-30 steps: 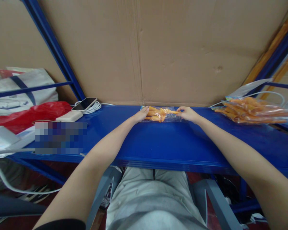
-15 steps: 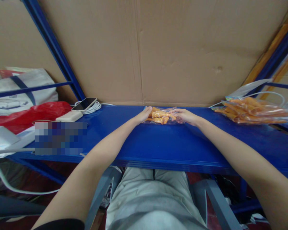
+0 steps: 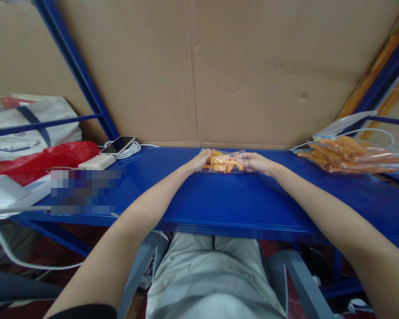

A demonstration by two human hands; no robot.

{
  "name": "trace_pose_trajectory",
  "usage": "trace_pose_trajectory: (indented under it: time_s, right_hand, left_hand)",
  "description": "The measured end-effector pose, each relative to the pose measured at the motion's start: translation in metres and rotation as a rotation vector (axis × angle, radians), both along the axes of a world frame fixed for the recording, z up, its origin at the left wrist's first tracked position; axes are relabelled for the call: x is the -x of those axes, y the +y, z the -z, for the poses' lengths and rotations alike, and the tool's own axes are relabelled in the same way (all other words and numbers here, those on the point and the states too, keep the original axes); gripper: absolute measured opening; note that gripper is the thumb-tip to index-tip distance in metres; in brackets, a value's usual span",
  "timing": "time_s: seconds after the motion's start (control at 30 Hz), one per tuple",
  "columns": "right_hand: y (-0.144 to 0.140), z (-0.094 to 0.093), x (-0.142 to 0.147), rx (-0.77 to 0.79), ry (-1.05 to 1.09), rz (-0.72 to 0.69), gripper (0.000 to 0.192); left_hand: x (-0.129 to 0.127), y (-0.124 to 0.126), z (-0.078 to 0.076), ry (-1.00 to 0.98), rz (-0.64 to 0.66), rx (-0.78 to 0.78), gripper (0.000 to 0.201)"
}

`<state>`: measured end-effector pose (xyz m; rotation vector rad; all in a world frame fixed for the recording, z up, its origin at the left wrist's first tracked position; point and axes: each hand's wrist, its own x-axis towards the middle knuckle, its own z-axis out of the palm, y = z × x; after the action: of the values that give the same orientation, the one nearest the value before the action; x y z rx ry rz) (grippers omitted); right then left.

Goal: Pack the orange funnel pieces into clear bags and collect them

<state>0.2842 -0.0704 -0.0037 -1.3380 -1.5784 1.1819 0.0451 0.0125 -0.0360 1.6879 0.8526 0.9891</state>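
blue shelf [image 3: 219,199] backed by cardboard [image 3: 252,66] | pile of orange packs [image 3: 349,154] far right, phone [image 3: 117,145] far left | small clear bag of orange pieces [image 3: 223,161] at back edge, pinned between left hand [image 3: 199,160] and right hand [image 3: 255,162], fingers curled closed on its ends to steady it

Orange pieces in a clear bag [image 3: 223,161] on a blue shelf [image 3: 219,199].

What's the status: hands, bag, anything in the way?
Left hand and right hand grip opposite ends of small clear plastic bag of orange pieces. Bag rests on blue metal shelf. Nothing between the hands but the bag.
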Motion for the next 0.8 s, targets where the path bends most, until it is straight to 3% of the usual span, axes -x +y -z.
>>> trace_pose_trajectory:
  time_s: [0.17, 0.37, 0.57, 0.7, 0.8]
  right_hand:
    - [0.002, -0.003, -0.004, 0.035, 0.135, 0.005, 0.017]
    - [-0.003, -0.01, 0.002, 0.056, 0.174, 0.074, 0.021]
    - [-0.009, -0.005, 0.011, -0.042, -0.035, 0.006, 0.021]
    - [-0.008, -0.003, 0.009, -0.059, -0.131, -0.047, 0.021]
    - [-0.006, -0.004, 0.006, -0.078, -0.173, -0.062, 0.021]
  left_hand:
    - [-0.004, -0.008, -0.004, -0.04, -0.02, 0.14, 0.042]
    - [-0.008, -0.013, -0.004, -0.064, 0.004, 0.162, 0.047]
    - [-0.009, -0.015, -0.007, -0.057, 0.016, 0.158, 0.046]
    - [-0.008, -0.014, -0.007, 0.016, -0.079, 0.085, 0.035]
    - [-0.006, -0.01, -0.006, 0.089, -0.117, 0.027, 0.039]
